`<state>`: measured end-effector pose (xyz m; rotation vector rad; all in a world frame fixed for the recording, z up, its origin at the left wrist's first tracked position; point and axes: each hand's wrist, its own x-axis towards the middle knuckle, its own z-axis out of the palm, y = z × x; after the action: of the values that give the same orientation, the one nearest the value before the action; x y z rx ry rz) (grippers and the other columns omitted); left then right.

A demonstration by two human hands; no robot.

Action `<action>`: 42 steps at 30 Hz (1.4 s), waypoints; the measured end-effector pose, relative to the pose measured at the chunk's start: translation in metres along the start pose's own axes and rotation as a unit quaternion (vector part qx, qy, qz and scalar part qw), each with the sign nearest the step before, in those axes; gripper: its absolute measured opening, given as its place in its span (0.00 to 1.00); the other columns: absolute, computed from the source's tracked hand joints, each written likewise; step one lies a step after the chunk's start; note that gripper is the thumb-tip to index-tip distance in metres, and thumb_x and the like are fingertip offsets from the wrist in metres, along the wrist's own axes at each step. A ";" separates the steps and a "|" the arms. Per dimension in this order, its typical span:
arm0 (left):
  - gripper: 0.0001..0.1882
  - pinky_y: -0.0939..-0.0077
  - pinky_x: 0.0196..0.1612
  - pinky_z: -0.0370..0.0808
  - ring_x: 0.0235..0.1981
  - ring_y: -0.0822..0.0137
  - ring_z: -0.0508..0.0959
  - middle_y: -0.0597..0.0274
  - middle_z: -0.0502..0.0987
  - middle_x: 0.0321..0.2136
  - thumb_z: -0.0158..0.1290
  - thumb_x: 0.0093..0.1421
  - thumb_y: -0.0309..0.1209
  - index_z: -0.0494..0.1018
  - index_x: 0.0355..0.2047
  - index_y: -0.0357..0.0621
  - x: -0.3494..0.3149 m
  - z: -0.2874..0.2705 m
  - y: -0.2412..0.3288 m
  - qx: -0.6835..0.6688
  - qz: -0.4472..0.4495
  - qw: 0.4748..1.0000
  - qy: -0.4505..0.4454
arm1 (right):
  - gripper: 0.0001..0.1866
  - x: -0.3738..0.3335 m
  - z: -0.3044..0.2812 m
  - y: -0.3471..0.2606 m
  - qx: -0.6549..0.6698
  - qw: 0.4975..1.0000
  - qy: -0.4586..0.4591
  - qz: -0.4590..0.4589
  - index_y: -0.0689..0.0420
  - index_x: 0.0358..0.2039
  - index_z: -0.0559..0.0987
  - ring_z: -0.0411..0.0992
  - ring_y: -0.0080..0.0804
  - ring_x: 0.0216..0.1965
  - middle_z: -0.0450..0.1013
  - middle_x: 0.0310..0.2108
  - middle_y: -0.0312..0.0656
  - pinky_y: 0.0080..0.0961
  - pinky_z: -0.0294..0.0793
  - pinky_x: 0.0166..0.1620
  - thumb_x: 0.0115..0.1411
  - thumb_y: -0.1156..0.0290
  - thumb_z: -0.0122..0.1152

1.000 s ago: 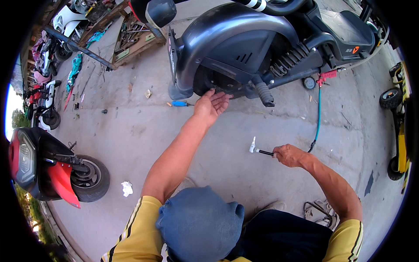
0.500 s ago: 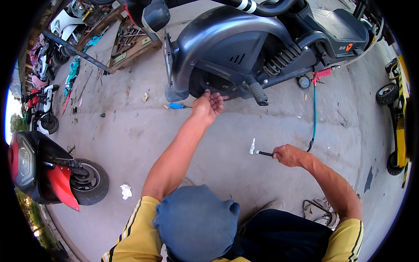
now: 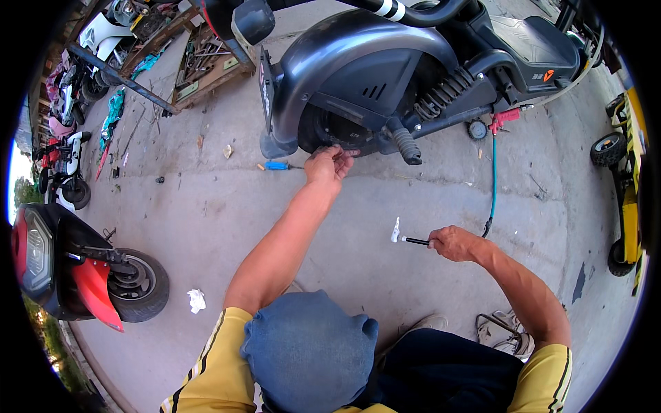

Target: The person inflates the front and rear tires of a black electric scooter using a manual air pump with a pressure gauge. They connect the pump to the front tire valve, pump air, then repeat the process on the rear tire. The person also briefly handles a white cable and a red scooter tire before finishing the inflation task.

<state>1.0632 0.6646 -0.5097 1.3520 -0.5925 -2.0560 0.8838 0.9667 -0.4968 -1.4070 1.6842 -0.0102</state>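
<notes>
My left hand (image 3: 329, 164) reaches up to the lower rim of the dark rear wheel (image 3: 314, 132) of a grey electric scooter (image 3: 344, 58). Its thumb and forefinger are pinched together there, the other fingers loosely curled; whatever lies between the fingertips is too small to make out. My right hand (image 3: 454, 243) grips the black end of an inflator hose, tipped with a silvery air chuck (image 3: 395, 231) that points left, above the floor. Behind this hand the teal hose (image 3: 494, 180) leads up to a red inflator gun (image 3: 506, 120) with a round gauge (image 3: 476, 129).
A blue-handled screwdriver (image 3: 277, 166) lies left of my left hand. A red and black scooter front (image 3: 89, 275) stands at the left, near crumpled white paper (image 3: 196, 301). Tools fill a wooden tray (image 3: 206, 65) at upper left. A yellow wheeled frame (image 3: 630, 179) stands at right.
Little differs. The fingers of my left hand have drawn in slightly at the wheel. My right hand still holds the hose end, and the view has shifted a touch.
</notes>
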 end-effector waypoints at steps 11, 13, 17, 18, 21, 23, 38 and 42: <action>0.14 0.67 0.34 0.79 0.31 0.62 0.78 0.59 0.74 0.32 0.52 0.70 0.39 0.72 0.39 0.39 -0.010 0.003 0.010 -0.007 -0.022 1.000 -0.014 | 0.14 0.002 -0.002 -0.006 0.009 1.000 -0.010 0.015 0.60 0.42 0.81 0.75 0.60 0.44 0.78 0.38 0.58 0.49 0.73 0.49 0.68 0.65 0.51; 0.13 0.67 0.33 0.79 0.31 0.62 0.78 0.59 0.75 0.32 0.52 0.70 0.38 0.73 0.38 0.39 -0.007 -0.001 0.010 -0.039 -0.065 0.996 -0.037 | 0.14 -0.001 -0.002 -0.007 0.026 0.999 -0.007 0.025 0.60 0.42 0.81 0.75 0.60 0.43 0.78 0.38 0.58 0.49 0.73 0.49 0.68 0.65 0.51; 0.07 0.69 0.32 0.79 0.32 0.65 0.79 0.60 0.77 0.32 0.54 0.68 0.31 0.74 0.38 0.40 0.023 -0.025 0.006 -0.120 -0.087 0.985 -0.086 | 0.14 0.003 0.004 -0.002 0.032 0.999 0.001 -0.007 0.60 0.41 0.81 0.75 0.60 0.43 0.79 0.39 0.57 0.49 0.74 0.48 0.68 0.65 0.51; 0.05 0.71 0.31 0.80 0.31 0.66 0.79 0.61 0.77 0.31 0.54 0.68 0.29 0.75 0.38 0.40 0.023 -0.016 0.005 -0.074 -0.053 0.995 -0.047 | 0.14 0.004 0.011 0.007 0.040 0.999 0.020 -0.009 0.60 0.41 0.81 0.75 0.60 0.43 0.79 0.39 0.56 0.49 0.74 0.48 0.67 0.65 0.51; 0.05 0.74 0.30 0.80 0.31 0.67 0.79 0.60 0.77 0.31 0.53 0.67 0.28 0.73 0.40 0.41 0.019 -0.022 -0.003 -0.008 0.002 1.000 -0.017 | 0.14 0.013 0.010 0.008 0.006 1.000 0.005 -0.017 0.61 0.40 0.81 0.76 0.59 0.43 0.79 0.38 0.54 0.48 0.74 0.47 0.67 0.65 0.50; 0.08 0.73 0.32 0.79 0.31 0.66 0.79 0.61 0.77 0.32 0.53 0.69 0.33 0.73 0.42 0.41 0.007 -0.014 0.001 -0.052 -0.055 0.995 -0.062 | 0.14 0.009 0.008 0.007 0.016 1.000 0.003 -0.011 0.61 0.38 0.81 0.76 0.58 0.42 0.79 0.36 0.54 0.48 0.74 0.47 0.67 0.65 0.50; 0.14 0.79 0.28 0.74 0.28 0.71 0.77 0.65 0.79 0.31 0.50 0.72 0.42 0.76 0.43 0.44 0.056 -0.050 0.003 -0.080 -0.118 0.982 -0.124 | 0.16 0.033 0.016 0.020 -0.026 0.999 -0.008 -0.033 0.60 0.42 0.81 0.75 0.55 0.45 0.78 0.42 0.54 0.44 0.74 0.49 0.67 0.62 0.51; 0.15 0.83 0.27 0.73 0.28 0.75 0.76 0.68 0.79 0.31 0.51 0.71 0.43 0.77 0.44 0.46 0.102 -0.070 -0.010 -0.060 -0.062 0.991 -0.101 | 0.16 0.042 0.029 0.043 -0.041 0.992 0.040 -0.114 0.60 0.40 0.82 0.76 0.53 0.45 0.79 0.40 0.53 0.44 0.74 0.50 0.65 0.63 0.51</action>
<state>1.0946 0.5983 -0.6099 1.1451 -0.4723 -2.3085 0.8711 0.9635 -0.5621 -1.6734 1.5952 -0.1288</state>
